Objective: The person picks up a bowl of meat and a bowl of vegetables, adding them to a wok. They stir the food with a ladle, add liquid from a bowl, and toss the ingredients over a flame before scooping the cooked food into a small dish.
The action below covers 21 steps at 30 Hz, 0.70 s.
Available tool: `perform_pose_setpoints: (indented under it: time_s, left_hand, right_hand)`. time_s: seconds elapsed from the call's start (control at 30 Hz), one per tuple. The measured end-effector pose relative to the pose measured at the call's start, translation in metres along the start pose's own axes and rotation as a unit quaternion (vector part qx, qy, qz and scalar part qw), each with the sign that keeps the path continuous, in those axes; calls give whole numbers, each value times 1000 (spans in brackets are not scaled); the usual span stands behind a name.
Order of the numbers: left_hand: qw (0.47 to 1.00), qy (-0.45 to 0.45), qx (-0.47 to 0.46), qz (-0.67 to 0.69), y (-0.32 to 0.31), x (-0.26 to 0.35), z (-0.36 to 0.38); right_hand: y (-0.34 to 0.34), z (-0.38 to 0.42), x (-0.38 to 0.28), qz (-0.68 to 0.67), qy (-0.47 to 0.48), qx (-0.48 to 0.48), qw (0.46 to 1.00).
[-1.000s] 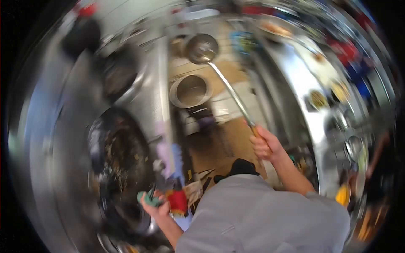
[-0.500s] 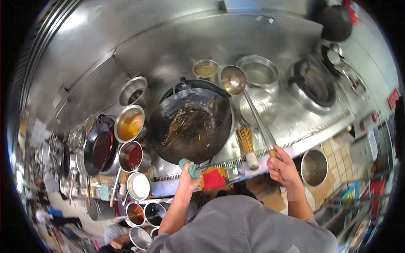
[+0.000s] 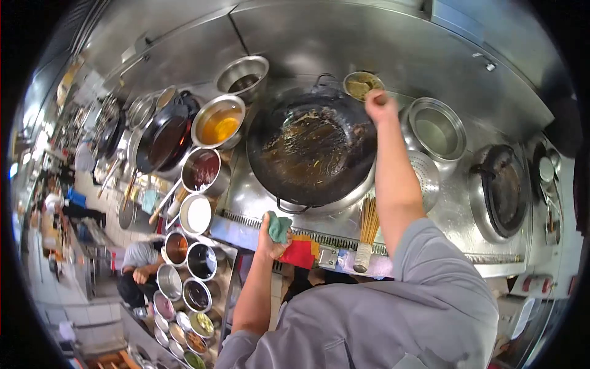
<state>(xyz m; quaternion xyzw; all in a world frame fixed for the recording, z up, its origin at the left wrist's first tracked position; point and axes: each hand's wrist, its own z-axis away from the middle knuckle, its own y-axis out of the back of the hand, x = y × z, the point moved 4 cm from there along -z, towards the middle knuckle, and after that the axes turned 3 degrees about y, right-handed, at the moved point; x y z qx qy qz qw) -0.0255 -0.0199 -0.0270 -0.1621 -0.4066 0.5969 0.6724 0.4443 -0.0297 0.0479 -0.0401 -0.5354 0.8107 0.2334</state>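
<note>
My left hand (image 3: pixel 268 245) grips a folded green cloth (image 3: pixel 279 227) near the front edge of the stove, just below the wok's near handle. A large dark wok (image 3: pixel 310 154) with brown, wet residue sits on the burner. My right arm stretches past its right side. At the back, my right hand (image 3: pixel 381 109) is closed around the ladle's handle (image 3: pixel 381 98), whose brown end shows at the fist. It is beside a small metal bowl (image 3: pixel 361 86) of yellowish contents. The ladle's scoop cannot be made out clearly.
A bamboo brush (image 3: pixel 368 230) and a perforated strainer (image 3: pixel 424 179) lie right of the wok. Behind stands a pot of liquid (image 3: pixel 437 132); another wok (image 3: pixel 504 190) is far right. Sauce containers (image 3: pixel 204 170) line the left. A seated person (image 3: pixel 142 264) is at lower left.
My right hand has gone from the front right to the back bowl, taking the ladle off the strainer area. My left hand still holds the cloth. The view has shifted, with more of the left side showing.
</note>
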Motion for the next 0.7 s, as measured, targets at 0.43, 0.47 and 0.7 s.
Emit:
perform_pose_setpoints:
  time_s: [0.43,0.47,0.7]
  left_hand:
    - [366,-195,120,-902,3,-63,16]
    - [356,-155,111,-915,1,-65,16]
    - [426,-307,-19,-851,-82,-29,58]
  right_hand:
    - [57,204,-47,621,408,118,659]
    - [76,222,-47,649,475,176,568]
    - [114,266,-27,706,487,455,239]
